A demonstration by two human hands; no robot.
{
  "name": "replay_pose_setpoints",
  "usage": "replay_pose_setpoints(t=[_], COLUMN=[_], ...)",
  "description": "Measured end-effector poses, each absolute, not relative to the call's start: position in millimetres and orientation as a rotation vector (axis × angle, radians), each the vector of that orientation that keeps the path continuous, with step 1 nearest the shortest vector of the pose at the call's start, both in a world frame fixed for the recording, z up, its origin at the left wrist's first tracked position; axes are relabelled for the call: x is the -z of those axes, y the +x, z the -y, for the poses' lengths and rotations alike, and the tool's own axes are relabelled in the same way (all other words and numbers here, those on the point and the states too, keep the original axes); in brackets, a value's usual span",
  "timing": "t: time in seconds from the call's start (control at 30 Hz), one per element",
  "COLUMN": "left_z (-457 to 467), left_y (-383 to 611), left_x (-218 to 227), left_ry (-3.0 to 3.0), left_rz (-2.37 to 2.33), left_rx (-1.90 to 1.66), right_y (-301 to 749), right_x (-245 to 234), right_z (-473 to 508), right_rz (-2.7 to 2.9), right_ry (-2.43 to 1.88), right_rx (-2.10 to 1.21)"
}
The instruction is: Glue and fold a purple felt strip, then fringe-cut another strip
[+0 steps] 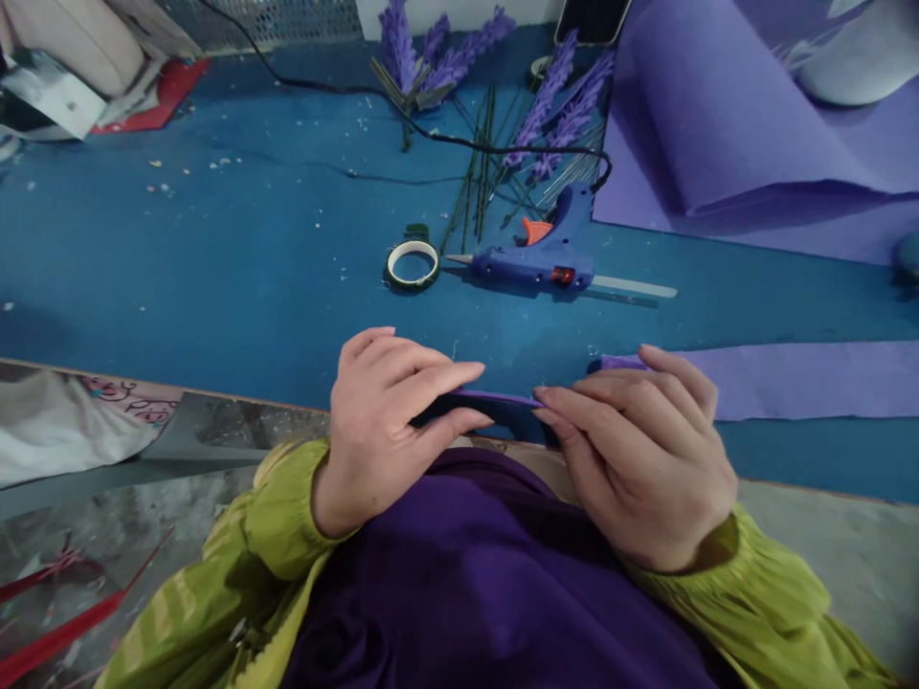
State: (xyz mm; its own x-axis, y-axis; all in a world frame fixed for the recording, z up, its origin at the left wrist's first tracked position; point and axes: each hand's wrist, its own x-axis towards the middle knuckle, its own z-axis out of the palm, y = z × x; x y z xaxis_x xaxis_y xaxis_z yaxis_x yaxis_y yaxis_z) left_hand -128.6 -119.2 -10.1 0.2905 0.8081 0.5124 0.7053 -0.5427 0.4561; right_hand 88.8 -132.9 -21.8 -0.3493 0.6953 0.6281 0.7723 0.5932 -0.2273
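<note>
A narrow purple strip [499, 396], seen nearly edge-on, spans the gap between my two hands by the table's front edge. My right hand [642, 450] pinches one end of it between thumb and fingertips. At the other end, my left hand [392, 421] has its thumb and fingers apart, with the strip running up against the index finger. Whether the left fingers bear on it is hard to see. Beyond my right hand lies a wide purple paper or foam strip [811, 380], partly hidden by that hand.
A blue glue gun [531, 263] with a glue stick lies ahead, beside a roll of green tape [413, 265]. Behind are green stems [484, 163], purple flower sprigs [445, 57] and a black cord [323, 89]. Large purple sheets [732, 115] cover the back right.
</note>
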Motion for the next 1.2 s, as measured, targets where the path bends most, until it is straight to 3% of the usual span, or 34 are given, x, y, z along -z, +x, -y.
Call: replay_pose_setpoints(t=[1.2], left_z=[120], left_y=[-116], left_x=[8], left_ry=[2.404], left_rz=[-1.302], left_rx=[-1.039], right_y=[88], right_x=[22], right_z=[134], right_rz=[2.127], right_ry=[-1.110], right_rx=[0.151])
